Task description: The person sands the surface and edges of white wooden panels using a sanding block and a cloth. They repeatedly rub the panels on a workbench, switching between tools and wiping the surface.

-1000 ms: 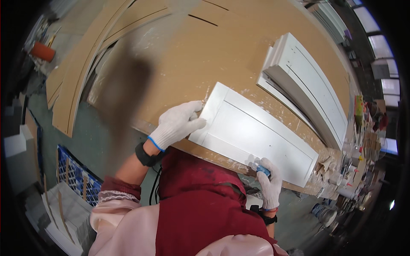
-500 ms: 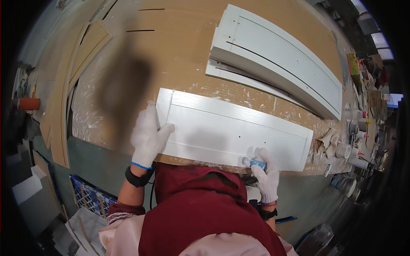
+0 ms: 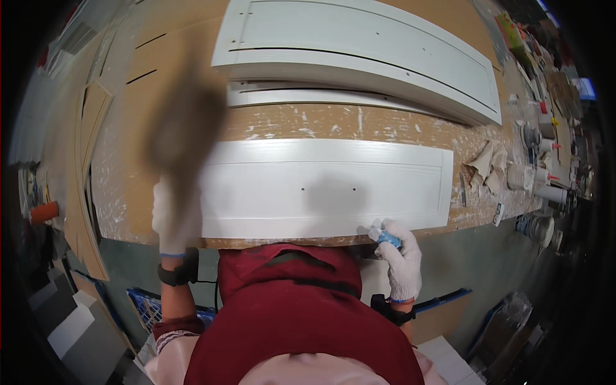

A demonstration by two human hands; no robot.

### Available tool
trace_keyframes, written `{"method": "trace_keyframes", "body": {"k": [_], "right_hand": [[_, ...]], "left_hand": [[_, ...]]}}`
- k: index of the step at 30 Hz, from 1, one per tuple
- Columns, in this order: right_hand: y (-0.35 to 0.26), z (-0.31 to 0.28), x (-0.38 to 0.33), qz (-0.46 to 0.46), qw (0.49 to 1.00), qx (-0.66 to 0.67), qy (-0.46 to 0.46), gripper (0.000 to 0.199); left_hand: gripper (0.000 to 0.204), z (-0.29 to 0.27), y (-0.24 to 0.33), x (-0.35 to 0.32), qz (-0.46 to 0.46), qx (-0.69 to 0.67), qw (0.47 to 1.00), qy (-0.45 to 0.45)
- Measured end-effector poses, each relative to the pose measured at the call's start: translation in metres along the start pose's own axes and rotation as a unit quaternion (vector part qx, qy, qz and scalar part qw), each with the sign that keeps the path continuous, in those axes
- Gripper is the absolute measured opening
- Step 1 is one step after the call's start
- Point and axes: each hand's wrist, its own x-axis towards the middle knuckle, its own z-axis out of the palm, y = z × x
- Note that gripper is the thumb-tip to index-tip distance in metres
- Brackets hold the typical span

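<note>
A white framed panel (image 3: 289,173) with two small dark holes lies along the near edge of the workbench. My left hand (image 3: 165,215), in a white knit glove, is at the panel's left end; a brown blur hides most of its fingers, so its grip cannot be made out. My right hand (image 3: 404,263), gloved as well, is closed around a small blue thing with a whitish end (image 3: 386,237). It is at the panel's near edge, toward the right; the exact kind of the blue thing is unclear.
Beyond the panel, more white grooved panels (image 3: 359,38) lie stacked on the paint-spattered workbench (image 3: 308,122). Crumpled brown paper (image 3: 489,168) is to the right, near bottles and tubs (image 3: 520,176). Tan boards (image 3: 77,192) lean at the left, by an orange container (image 3: 43,213).
The panel now lies more nearly level across the view, its left end behind the blur. My left hand is farther left and mostly hidden. My right hand still holds the blue thing.
</note>
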Motion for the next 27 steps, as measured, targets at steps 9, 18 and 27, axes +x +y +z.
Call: {"method": "trace_keyframes", "body": {"k": [9, 18, 27], "right_hand": [[0.002, -0.020, 0.008, -0.098, 0.981, 0.148, 0.074, 0.040], [-0.051, 0.087, 0.026, -0.483, 0.838, -0.241, -0.081, 0.060], [-0.075, -0.030, 0.082, -0.557, 0.720, -0.406, 0.076, 0.056]], "left_hand": [[0.066, -0.017, 0.011, -0.034, 0.061, -0.428, 0.882, -0.189], [0.058, 0.016, 0.127, -0.094, 0.066, -0.605, 0.597, -0.522], [0.014, 0.048, 0.132, -0.075, 0.098, -0.658, 0.629, -0.401]]}}
